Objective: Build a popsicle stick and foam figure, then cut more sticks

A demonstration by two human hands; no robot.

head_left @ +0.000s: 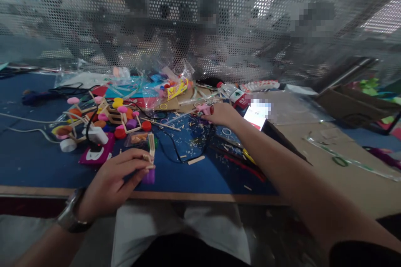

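Note:
My left hand [115, 181] is near the front edge of the blue table [37, 158], fingers pinched on a small piece made of wooden craft sticks [151, 146] with a purple cap [149, 176] at its lower end. A watch sits on that wrist. My right arm stretches far across the table. My right hand [221, 114] is closed around a pink-handled tool [204, 109], which looks like scissors. Its blades are hard to make out.
A structure of craft sticks and coloured bottle caps [106, 119] stands at the left, with a white charger on a magenta device [95, 144]. Plastic bags and packets [163, 87], a phone [257, 117], cardboard boxes [354, 104], cables and stick scraps litter the table. People sit behind a perforated screen [200, 21].

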